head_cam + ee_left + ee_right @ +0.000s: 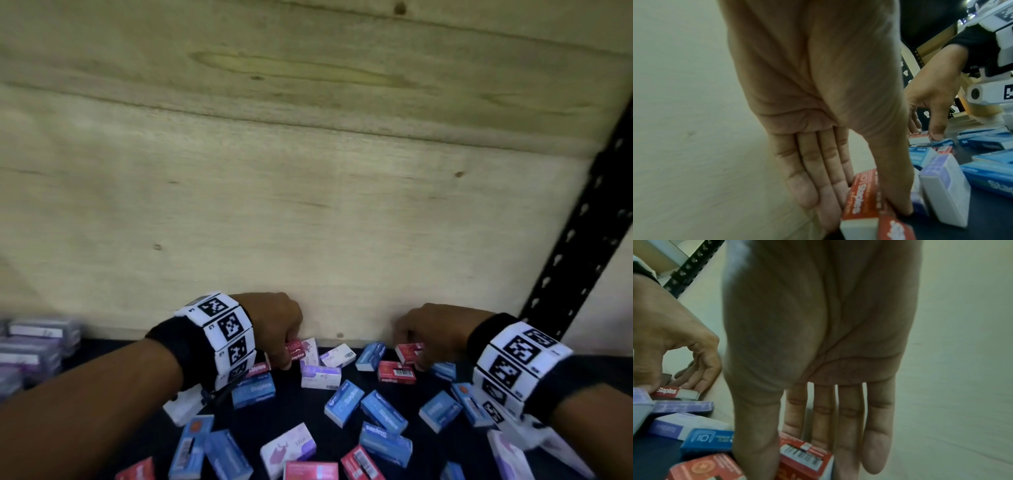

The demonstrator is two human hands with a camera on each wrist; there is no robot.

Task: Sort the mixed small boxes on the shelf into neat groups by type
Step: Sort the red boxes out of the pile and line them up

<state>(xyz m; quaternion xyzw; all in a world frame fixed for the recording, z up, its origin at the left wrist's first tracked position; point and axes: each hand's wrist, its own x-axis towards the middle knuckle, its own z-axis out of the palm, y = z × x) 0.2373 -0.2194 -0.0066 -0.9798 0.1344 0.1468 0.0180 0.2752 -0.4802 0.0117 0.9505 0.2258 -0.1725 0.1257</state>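
Observation:
Small red, blue (pixel 344 402) and purple-and-white (pixel 320 377) staple boxes lie mixed on the dark shelf (pixel 298 414). My left hand (pixel 287 356) is at the back of the shelf, against the wooden panel. In the left wrist view, my left hand (pixel 865 211) pinches a red Staples box (pixel 857 203) between thumb and fingers. My right hand (pixel 416 358) is also at the back, further right. It pinches another red box (pixel 407 353), which shows its barcode side (pixel 805 454) in the right wrist view.
A neat stack of purple boxes (pixel 34 346) stands at the far left. The wooden back panel (pixel 308 205) closes the shelf just behind both hands. A black perforated upright (pixel 575 240) rises at the right. Another red box (pixel 396 371) lies between the hands.

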